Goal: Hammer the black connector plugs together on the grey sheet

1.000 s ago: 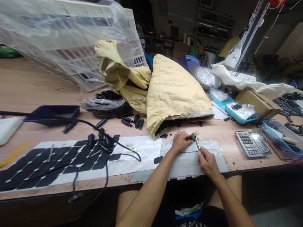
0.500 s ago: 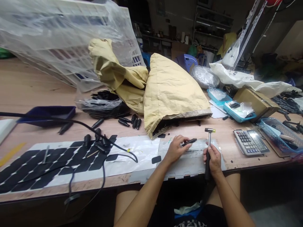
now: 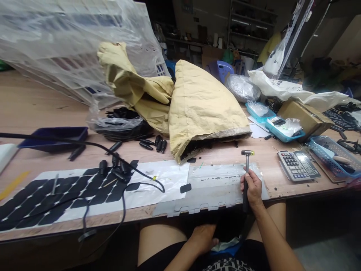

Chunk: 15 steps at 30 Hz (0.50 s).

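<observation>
In my right hand (image 3: 254, 188) is a small hammer (image 3: 247, 177) with a black handle and a metal head ending in a yellow face. My fingers wrap the handle at the table's front edge, and the head points up. My left hand (image 3: 203, 238) is below the table edge, over the dark space between my legs. Its fingers reach into shadow, so what they hold, if anything, is hidden. A blue and white plastic sheet or bag (image 3: 225, 244) lies close to that hand. On the table behind the hammer is a clear plastic sheet (image 3: 214, 188).
A yellow sack (image 3: 208, 101) with dark pieces in its mouth stands behind the sheet. Black tapered pieces (image 3: 160, 143) lie left of it. A black cable (image 3: 98, 148) crosses the patterned sheet (image 3: 84, 190). A calculator (image 3: 299, 165) and blue baskets (image 3: 335, 156) sit right.
My left hand has dropped from above the clear sheet, where it held a slim black piece, to below the table edge. My right hand still grips the hammer, nearly unmoved.
</observation>
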{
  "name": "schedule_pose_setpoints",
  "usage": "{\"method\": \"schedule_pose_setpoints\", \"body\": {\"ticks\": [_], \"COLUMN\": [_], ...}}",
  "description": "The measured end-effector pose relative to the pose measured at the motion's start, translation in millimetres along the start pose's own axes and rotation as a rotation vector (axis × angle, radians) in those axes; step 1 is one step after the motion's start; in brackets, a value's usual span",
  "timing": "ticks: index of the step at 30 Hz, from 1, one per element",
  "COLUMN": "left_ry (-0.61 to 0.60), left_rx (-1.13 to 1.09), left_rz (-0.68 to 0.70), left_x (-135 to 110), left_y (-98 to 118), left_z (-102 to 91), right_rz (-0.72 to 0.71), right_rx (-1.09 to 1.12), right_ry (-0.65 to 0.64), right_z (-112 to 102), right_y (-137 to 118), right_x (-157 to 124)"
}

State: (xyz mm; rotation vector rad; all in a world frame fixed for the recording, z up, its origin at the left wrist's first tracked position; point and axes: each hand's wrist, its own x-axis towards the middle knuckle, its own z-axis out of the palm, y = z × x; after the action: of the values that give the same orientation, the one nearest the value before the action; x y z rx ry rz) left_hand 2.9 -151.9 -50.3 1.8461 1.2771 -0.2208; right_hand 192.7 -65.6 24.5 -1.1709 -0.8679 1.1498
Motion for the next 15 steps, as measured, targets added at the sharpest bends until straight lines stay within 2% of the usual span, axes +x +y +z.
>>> {"method": "schedule_pose_setpoints", "body": {"ticks": [2,5,7,8,9,10,11,12,13,15], "left_ry": [-0.144,-0.327,-0.374,-0.334,-0.223,-0.011,0.237,0.437,0.591,0.771], "left_rx": [-0.006,-0.213,-0.42,-0.496,-0.535,-0.548,-0.534,-0.509,-0.47,-0.387], "left_rz": [0.148,0.474,0.555,0.57,0.569,0.515,0.415,0.301,0.184,-0.023], "left_x": [-13,-24,-13,-1,16,36,58,81,103,142], "left_y": [12,34,47,53,59,64,70,77,84,98], "left_z": [-25.9,-83.0,-124.0,-142.6,-159.0,-172.8,-184.0,-192.7,-198.9,-205.7], "right_rz": [-0.019,-0.055,-0.074,-0.082,-0.087,-0.088,-0.088,-0.087,-0.085,-0.083], "right_rx": [0.008,0.029,0.032,0.027,0.022,0.017,0.014,0.014,0.015,0.014], "right_ry": [0.021,0.079,0.111,0.121,0.125,0.122,0.116,0.109,0.101,0.082], "right_z": [1,2,2,2,2,3,3,3,3,2], "right_y": [1,3,4,5,5,6,6,6,7,7], "right_x": [-2,-4,-4,-4,-3,-3,-2,-2,-2,-1]}}
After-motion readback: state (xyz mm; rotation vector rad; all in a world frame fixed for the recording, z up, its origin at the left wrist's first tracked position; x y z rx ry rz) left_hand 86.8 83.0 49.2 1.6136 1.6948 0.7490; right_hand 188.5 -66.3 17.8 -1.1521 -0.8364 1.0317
